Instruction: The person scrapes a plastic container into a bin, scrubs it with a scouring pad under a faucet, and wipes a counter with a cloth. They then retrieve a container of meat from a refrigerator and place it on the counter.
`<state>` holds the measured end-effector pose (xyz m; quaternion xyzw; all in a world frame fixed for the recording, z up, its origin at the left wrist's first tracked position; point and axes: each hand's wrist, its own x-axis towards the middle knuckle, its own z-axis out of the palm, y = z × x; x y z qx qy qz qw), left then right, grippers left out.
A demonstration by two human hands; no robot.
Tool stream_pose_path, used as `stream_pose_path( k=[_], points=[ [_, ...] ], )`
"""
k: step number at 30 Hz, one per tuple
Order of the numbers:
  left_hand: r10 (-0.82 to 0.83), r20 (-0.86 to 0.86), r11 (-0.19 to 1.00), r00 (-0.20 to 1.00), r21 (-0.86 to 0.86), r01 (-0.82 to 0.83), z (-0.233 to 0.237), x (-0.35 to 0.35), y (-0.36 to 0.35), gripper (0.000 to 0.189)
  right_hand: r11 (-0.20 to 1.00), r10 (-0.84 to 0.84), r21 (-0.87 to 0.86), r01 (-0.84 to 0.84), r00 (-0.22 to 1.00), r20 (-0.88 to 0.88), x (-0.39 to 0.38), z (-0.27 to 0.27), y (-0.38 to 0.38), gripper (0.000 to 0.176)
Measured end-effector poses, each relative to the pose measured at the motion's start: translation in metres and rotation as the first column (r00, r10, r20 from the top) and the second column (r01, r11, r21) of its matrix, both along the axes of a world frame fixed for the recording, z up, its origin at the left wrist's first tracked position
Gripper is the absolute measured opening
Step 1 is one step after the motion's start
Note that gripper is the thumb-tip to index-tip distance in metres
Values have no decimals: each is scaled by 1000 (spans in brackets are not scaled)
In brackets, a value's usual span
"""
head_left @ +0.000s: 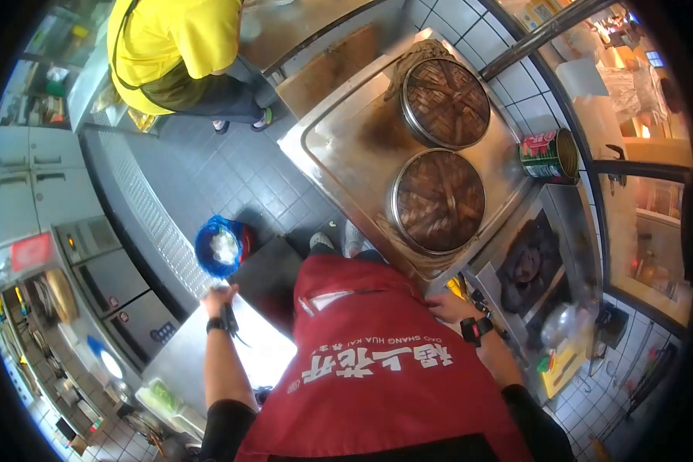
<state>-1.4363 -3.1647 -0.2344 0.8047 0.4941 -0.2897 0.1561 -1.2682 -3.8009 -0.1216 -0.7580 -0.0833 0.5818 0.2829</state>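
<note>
My left hand (219,297) is at the corner of a bright metal counter (181,346), its fingers curled round something I cannot make out. A dark strap or cord hangs beside it. My right hand (448,306) is against the side of my red apron (385,369), close to the stove's front edge, with its fingers loosely stretched and nothing seen in them. On the steel stove top (346,146) sit two round steamers with woven lids, a far one (446,102) and a near one (439,200).
A blue-lined bin (222,246) with white stuff in it stands on the grey tiled floor (246,181). A person in a yellow shirt (173,46) is at the far left. A large tin (549,156) and a blackened burner (527,266) are at the right.
</note>
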Motion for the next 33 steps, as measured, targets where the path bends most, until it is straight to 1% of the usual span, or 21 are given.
stream_pose_path(
  k=[3, 7, 11, 13, 15, 16, 17, 18, 19, 20, 21, 23, 24, 25, 26, 27, 28, 29, 30, 32, 33],
  points=[
    [12, -47, 1000, 999, 4, -12, 10, 6, -3, 89, 994, -103, 24, 103, 995, -12, -10, 1, -7, 40],
    [68, -34, 997, 997, 26, -67, 17, 10, -7, 102, 999, -49, 25, 47, 995, 91, -26, -21, -11, 41],
    [68, 6, 993, 998, 96, -68, 1, -8, -4, 105, 997, -58, 45, 56, 997, 47, -20, -12, -5, 43],
    [-13, 53, 999, 999, 42, 11, -12, -23, 6, 104, 996, -66, 58, 63, 996, 54, -10, -9, 0, 44],
    [-34, 220, 999, 975, -26, 41, 2, -41, 16, 89, 992, -73, 105, 72, 997, 5, -8, -20, 1, 45],
    [-37, 227, 995, 973, -80, 56, 30, -36, 11, 99, 987, -82, 138, 85, 996, -28, -1, -16, 7, 47],
    [59, 237, 966, 970, -259, 5, 66, -18, 10, 98, 986, -126, 95, 138, 985, -120, 4, -12, 13, 50],
    [174, 252, 951, 952, -293, -96, 80, -18, 10, 101, 985, -123, 109, 134, 987, -100, 14, -2, 23, 50],
    [165, 239, 968, 957, -222, -112, 87, -24, 15, 98, 989, -111, 85, 119, 990, -93, 24, 9, 34, 51],
    [118, 102, 990, 988, -95, -108, 57, -52, 40, 100, 993, -100, 58, 105, 991, -86, 32, 13, 45, 52],
    [191, 118, 967, 975, -193, -166, 82, -45, 37, 87, 991, -127, 33, 130, 989, -80, 34, 6, 49, 53],
    [251, 77, 933, 965, -287, -220, 67, -65, 53, 61, 992, -115, 44, 118, 991, -68, 53, 12, 74, 53],
    [262, 65, 930, 963, -282, -235, 37, -94, 69, 67, 993, -105, 50, 109, 992, -74, 65, 15, 87, 53],
    [322, 6, 920, 947, -236, -312, 45, -89, 64, 68, 995, -92, 39, 95, 993, -76, 75, 8, 99, 51],
    [255, 2, 962, 967, -105, -253, 32, -93, 65, 69, 996, -78, 28, 79, 995, -59, 85, 10, 114, 51],
    [342, 38, 927, 939, -178, -331, 25, -102, 70, 70, 997, -82, -2, 82, 994, -77, 96, 12, 130, 50],
    [440, 69, 876, 895, -252, -411, 48, -91, 63, 71, 997, -76, -32, 73, 993, -92, 110, 13, 144, 49],
    [473, 79, 863, 878, -244, -443, 58, -84, 59, 69, 1000, -22, -22, 21, 1000, -19, 110, -22, 140, 47],
    [514, 79, 839, 854, -254, -481, 34, -101, 62, 69, 999, 25, -31, -25, 1000, -13, 130, -10, 160, 47],
    [435, 33, 900, 900, -26, -434, -31, -150, 67, 85, 964, 244, -124, -236, 968, 60, 167, 31, 221, 47],
    [487, -24, 873, 873, 32, -486, -21, -138, 60, 108, 964, 260, -66, -257, 965, 40, 180, 21, 228, 47]
  ],
)
